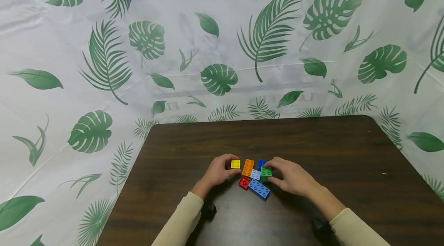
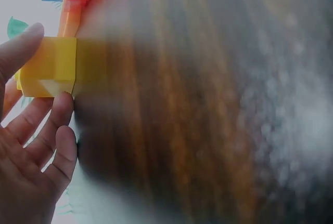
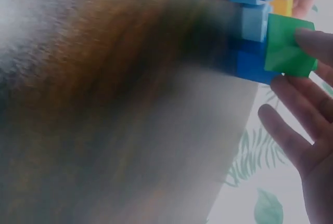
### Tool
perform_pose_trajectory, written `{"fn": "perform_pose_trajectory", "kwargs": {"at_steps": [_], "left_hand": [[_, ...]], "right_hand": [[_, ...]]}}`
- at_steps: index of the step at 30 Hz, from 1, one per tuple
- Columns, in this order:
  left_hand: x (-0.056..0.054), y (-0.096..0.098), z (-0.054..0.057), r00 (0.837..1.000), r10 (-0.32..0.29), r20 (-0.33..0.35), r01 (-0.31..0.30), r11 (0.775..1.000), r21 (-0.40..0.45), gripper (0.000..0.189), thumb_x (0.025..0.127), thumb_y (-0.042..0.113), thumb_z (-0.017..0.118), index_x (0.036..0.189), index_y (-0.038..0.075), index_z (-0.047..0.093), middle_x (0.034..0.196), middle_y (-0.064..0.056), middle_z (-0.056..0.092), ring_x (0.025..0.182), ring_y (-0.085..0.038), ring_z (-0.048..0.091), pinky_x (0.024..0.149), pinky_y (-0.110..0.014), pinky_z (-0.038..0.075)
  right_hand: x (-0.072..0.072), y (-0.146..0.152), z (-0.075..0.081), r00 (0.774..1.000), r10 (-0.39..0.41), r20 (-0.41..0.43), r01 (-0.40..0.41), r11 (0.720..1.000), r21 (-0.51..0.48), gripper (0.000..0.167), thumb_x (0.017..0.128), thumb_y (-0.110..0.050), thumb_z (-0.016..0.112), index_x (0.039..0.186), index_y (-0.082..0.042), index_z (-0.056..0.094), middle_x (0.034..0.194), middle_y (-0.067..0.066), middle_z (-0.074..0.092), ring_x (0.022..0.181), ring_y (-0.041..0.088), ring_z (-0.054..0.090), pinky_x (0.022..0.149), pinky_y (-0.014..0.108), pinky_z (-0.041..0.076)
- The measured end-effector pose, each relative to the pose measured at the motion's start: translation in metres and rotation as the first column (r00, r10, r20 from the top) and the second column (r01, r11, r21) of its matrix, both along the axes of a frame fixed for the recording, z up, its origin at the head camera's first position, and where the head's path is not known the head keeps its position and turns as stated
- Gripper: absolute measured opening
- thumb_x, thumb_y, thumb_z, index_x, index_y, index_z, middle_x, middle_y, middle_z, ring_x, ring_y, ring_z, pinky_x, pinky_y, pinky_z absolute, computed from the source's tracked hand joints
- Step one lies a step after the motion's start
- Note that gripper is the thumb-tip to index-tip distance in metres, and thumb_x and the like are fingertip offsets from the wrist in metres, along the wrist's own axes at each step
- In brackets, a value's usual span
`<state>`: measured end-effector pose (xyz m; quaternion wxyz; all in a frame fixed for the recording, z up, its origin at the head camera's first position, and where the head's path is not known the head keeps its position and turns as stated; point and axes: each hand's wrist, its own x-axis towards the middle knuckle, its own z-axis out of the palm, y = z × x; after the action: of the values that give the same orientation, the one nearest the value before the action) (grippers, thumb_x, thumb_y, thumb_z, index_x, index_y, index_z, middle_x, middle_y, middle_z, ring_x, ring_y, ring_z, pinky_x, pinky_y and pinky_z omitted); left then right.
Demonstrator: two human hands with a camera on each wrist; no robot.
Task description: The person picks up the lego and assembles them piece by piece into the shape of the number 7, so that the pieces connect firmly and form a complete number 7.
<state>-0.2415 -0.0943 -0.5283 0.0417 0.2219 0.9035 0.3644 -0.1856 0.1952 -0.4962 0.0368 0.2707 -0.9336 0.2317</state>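
Progress looks partial: we see red brick [image 1: 244,182], orange brick [image 1: 248,167], light-blue brick [image 1: 256,174], medium-blue brick [image 1: 259,189] and dark-blue brick [image 1: 261,164] clustered on the counter [image 1: 180,147], joins unclear. Left hand [image 1: 217,171]: grip pinching yellow brick [image 1: 235,164], apart from orange brick; right hand [image 1: 290,175]: grip pinching green brick [image 1: 266,172] near light-blue brick. We judge neither attached yet.

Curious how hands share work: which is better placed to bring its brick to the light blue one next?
Probably the right hand: its green brick is near the light blue brick; the left hand, with the yellow brick, is farther.
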Motion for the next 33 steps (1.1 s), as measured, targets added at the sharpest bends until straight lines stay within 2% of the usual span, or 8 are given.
{"fn": "perform_pose_trajectory", "kwargs": {"at_steps": [4,10,18,23,29,33], "left_hand": [[-0.002,0.002,0.000,1.000,0.012,0.018,-0.012,1.000,-0.017,0.040,0.084,0.039,0.078,0.119,0.024,0.066,0.089,0.009,0.059,0.074,-0.012,0.052,0.065,-0.025,0.047],[-0.002,0.002,-0.001,1.000,0.005,0.022,-0.005,1.000,-0.024,0.044,0.084,0.035,0.079,0.123,0.023,0.064,0.095,0.009,0.060,0.077,-0.013,0.053,0.068,-0.026,0.048],[-0.003,-0.001,-0.002,0.998,-0.009,0.061,0.008,1.000,0.020,0.041,0.085,0.034,0.078,0.121,0.021,0.064,0.092,0.007,0.061,0.071,-0.011,0.054,0.060,-0.025,0.049],[-0.004,0.000,-0.003,0.999,-0.009,0.039,0.008,0.999,0.033,0.037,0.085,0.034,0.078,0.117,0.020,0.066,0.089,0.006,0.062,0.068,-0.011,0.055,0.059,-0.025,0.050],[-0.003,-0.002,-0.005,1.000,-0.013,0.006,0.013,1.000,0.020,0.038,0.084,0.030,0.079,0.118,0.016,0.066,0.089,0.006,0.062,0.069,-0.010,0.055,0.061,-0.025,0.050],[-0.005,-0.002,-0.005,1.000,-0.015,-0.013,0.015,1.000,0.016,0.040,0.084,0.028,0.080,0.118,0.015,0.065,0.086,0.007,0.062,0.068,-0.009,0.055,0.062,-0.025,0.049]], "right_hand": [[-0.005,0.001,0.006,1.000,0.006,-0.027,-0.008,0.997,-0.082,0.038,0.086,-0.028,0.078,0.121,-0.024,0.062,0.112,-0.013,0.060,0.098,0.012,0.061,0.087,0.039,0.054],[-0.012,-0.006,0.009,0.997,0.016,-0.079,-0.031,0.981,-0.191,0.039,0.086,-0.022,0.078,0.122,-0.020,0.062,0.112,-0.011,0.060,0.098,0.015,0.064,0.084,0.037,0.055],[-0.023,-0.030,0.006,0.999,-0.026,-0.029,0.017,0.962,-0.272,0.038,0.090,-0.022,0.073,0.126,-0.020,0.060,0.112,-0.008,0.058,0.097,0.016,0.065,0.083,0.038,0.056],[-0.030,-0.048,0.000,0.998,0.002,-0.065,-0.021,0.956,-0.294,0.037,0.091,-0.019,0.072,0.126,-0.018,0.059,0.112,-0.007,0.057,0.096,0.018,0.066,0.078,0.037,0.057],[-0.033,-0.066,-0.008,0.994,0.029,-0.108,-0.058,0.959,-0.278,0.037,0.091,-0.018,0.072,0.127,-0.017,0.060,0.115,-0.006,0.057,0.098,0.020,0.065,0.079,0.034,0.056],[-0.036,-0.074,-0.011,0.991,0.029,-0.131,-0.065,0.959,-0.275,0.038,0.091,-0.017,0.072,0.127,-0.017,0.061,0.114,-0.006,0.058,0.091,0.018,0.064,0.077,0.032,0.055]]}}
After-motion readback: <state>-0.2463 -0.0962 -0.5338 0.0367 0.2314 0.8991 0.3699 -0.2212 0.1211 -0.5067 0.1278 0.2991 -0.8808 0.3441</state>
